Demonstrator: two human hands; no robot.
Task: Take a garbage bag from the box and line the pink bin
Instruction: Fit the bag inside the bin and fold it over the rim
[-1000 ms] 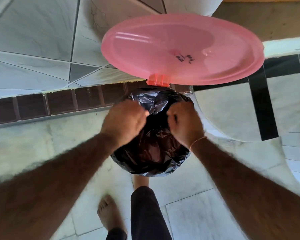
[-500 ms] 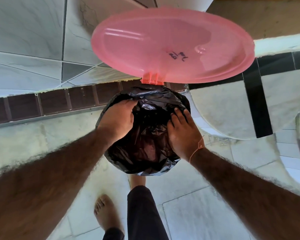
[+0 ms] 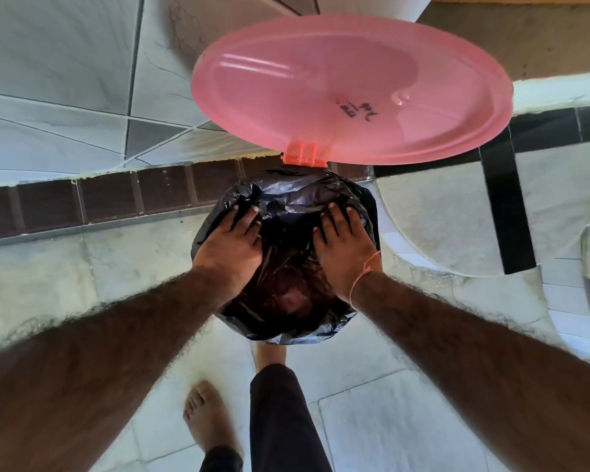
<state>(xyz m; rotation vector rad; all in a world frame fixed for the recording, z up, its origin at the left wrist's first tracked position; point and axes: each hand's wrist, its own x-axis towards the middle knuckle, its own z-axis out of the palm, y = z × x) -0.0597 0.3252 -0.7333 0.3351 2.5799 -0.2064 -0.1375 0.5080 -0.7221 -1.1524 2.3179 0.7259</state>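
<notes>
A black garbage bag covers the mouth of the pink bin, whose body is hidden under the plastic. The bin's round pink lid stands swung up behind it on an orange hinge. My left hand lies flat on the bag's left side, fingers spread and pointing away from me. My right hand lies flat on the bag's right side in the same way, a thin orange thread around its wrist. Neither hand pinches the plastic. The bag box is not in view.
The bin stands on pale floor tiles beside a wall with a dark brown tile strip. My bare left foot and dark trouser leg are just below the bin. A black and white patterned wall section lies to the right.
Both hands went from fists gripping the bag's edge near the centre to open palms spread apart on the bag's two sides. The bag now lies wider across the bin mouth.
</notes>
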